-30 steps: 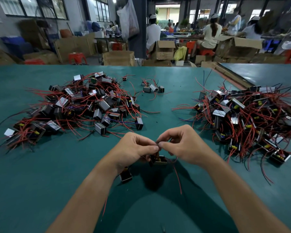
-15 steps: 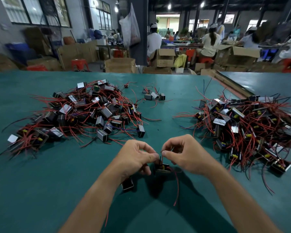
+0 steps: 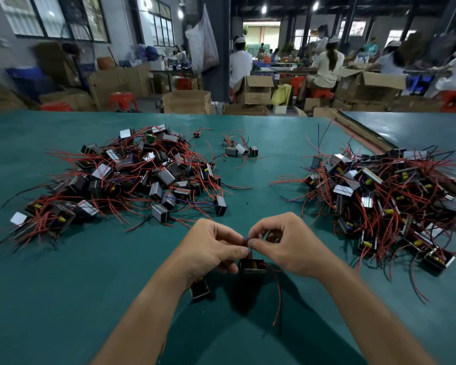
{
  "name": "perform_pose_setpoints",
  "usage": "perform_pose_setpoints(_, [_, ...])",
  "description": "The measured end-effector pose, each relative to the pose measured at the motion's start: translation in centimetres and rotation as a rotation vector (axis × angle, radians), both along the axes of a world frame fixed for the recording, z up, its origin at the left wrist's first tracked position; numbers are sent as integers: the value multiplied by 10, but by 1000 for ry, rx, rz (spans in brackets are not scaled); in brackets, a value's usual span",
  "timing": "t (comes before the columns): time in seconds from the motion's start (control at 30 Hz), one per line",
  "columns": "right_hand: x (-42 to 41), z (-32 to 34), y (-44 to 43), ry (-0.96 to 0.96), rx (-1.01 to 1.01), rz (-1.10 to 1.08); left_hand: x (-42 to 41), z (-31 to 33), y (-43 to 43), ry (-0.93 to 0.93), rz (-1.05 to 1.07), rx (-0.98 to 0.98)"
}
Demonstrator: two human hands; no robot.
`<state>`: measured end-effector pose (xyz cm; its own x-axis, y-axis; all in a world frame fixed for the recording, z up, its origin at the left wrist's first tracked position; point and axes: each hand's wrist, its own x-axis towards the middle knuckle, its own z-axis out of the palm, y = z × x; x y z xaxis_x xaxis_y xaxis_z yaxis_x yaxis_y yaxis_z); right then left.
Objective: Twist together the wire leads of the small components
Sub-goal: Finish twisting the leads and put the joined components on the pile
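Centrally in the head view, low over the green table (image 3: 63, 299): left hand (image 3: 211, 248) and right hand (image 3: 287, 246) fingertip to fingertip, each with thumb and forefinger curled and pinching the wire leads (image 3: 248, 240) at one spot between them. Remaining fingers of both hands bent loosely inward. Hanging straight below the pinch, one small component (image 3: 252, 266), a dark frame with a yellow patch inside, close over the table or just touching it; cannot tell which. From its right side, a loose red lead (image 3: 278, 293) trailing toward the near edge. Under the left wrist, a second component (image 3: 200, 288), lying on the table and partly hidden by the wrist; whether joined to the pinched leads, cannot tell.

Farther out, the left pile (image 3: 132, 177) of like components, tangled in red wire with some black. Opposite it, the right pile (image 3: 379, 193) of the same. Between them toward the far side, a small cluster (image 3: 238, 148) of a few pieces. All three well apart from the hands.

Beyond the table, blurred: cardboard boxes (image 3: 187, 101), red stools (image 3: 123, 100), seated workers (image 3: 327, 67) in white caps at other benches.
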<state>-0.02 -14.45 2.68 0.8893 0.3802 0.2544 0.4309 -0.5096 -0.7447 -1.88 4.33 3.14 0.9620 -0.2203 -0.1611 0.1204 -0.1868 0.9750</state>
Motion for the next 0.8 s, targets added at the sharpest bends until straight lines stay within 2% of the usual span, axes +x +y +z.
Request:
perform_pose_setpoints(0.47, [0, 0, 0, -30, -53, -51, 4, -7, -3, -61, -6, 59])
perform_pose_setpoints(0.8, [-2, 2, 4, -69, -194, -30, 5, -8, -2, -49, 43, 100])
